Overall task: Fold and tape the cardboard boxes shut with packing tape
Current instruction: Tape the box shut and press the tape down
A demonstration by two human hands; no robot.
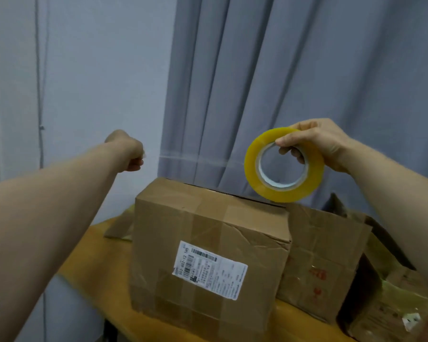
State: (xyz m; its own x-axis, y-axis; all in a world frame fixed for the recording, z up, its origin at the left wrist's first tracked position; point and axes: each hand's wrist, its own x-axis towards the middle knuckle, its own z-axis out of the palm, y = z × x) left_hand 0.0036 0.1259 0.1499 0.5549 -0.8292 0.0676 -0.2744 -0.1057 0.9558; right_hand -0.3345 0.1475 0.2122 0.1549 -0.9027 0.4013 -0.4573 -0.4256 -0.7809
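The box (208, 243) is standing on the table (89, 253) dead centre, a white label (209, 270) showing on its near face and old tape bands crossing it. Its top is lying folded down, with a dark gap running along the back edge, so nothing inside is showing. A second box (326, 262) is leaning against its right side with a flap standing up; its contents are hidden too. Up above, the right hand (319, 144) is gripping the yellow roll (282, 195), thumb on the rim and fingers curled through the core, holding it on edge over the box's back right corner. The left hand (129, 151) is reaching out well to the left, fingers curled tight and pinching the end of a clear strip (195, 160). That strip is stretching level between the two hands, hanging above the box and not touching it. A grey curtain (282, 70) is hanging behind it all.
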